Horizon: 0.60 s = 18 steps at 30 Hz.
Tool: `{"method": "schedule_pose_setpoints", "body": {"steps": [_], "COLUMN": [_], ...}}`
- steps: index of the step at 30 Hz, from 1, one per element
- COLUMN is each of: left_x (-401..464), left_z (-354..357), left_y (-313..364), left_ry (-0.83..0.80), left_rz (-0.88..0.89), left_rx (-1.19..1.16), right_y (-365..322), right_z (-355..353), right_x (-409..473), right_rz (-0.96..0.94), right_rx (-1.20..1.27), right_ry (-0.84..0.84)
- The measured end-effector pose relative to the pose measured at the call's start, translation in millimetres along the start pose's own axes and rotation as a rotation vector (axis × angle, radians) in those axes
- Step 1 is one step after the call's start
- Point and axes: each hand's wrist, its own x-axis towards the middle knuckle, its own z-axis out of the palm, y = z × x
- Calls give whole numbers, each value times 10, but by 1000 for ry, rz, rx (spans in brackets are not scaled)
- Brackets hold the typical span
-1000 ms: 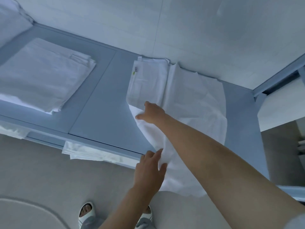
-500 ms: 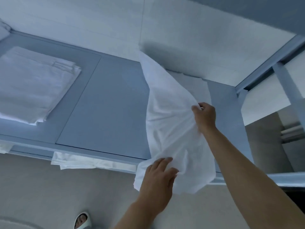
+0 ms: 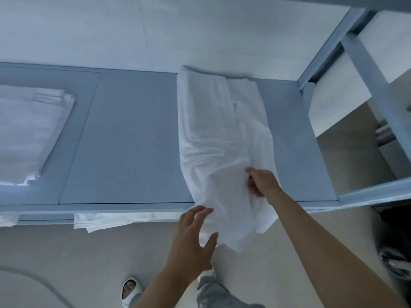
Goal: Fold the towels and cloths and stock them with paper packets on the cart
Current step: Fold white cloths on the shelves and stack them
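Scene: a head-worn camera looks down on a pale blue cart shelf (image 3: 133, 141) that serves as the worktop, with a person's two bare arms reaching in from 6 o'clock.
Cloth in hand: a white cloth (image 3: 213, 134) lies in a long strip from the back of the shelf at 12 o'clock to its front edge, where the near end hangs over toward the floor.
Step in hand: folding this cloth lengthwise; by my judgement one long side is already laid over, and the near end is not yet squared.
How to do it well: I would keep the hanging end taut between both hands, line up the long edges, then smooth toward 12 o'clock so the creases near the middle flatten.
Right hand: the right hand (image 3: 263, 183) sits at 5 o'clock of the strip, its fingers curled and pinching a gathered bunch of cloth.
Left hand: the left hand (image 3: 193, 238) is at 6 o'clock under the overhang, fingers spread apart and fairly straight, thumb out, resting on the hanging end.
Finished stack: folded white towels (image 3: 29, 132) lie at 9 o'clock on the same shelf, well apart from the cloth.
Lower shelf: white linen (image 3: 106, 220) peeks out below the front edge.
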Motion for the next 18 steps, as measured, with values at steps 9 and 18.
{"method": "schedule_pose_setpoints", "body": {"steps": [9,18], "left_x": [-4,297], "left_z": [125,-378], "left_y": [-567,-425], "left_ry": [-106,171], "left_rz": [-283,-219], "left_rx": [107,94], "right_y": [-54,-823], "right_z": [440,1010], "right_x": [-364,-355], "right_rz": [-187,-114], "right_rx": [-77,103], "right_ry": [-228,-232]}}
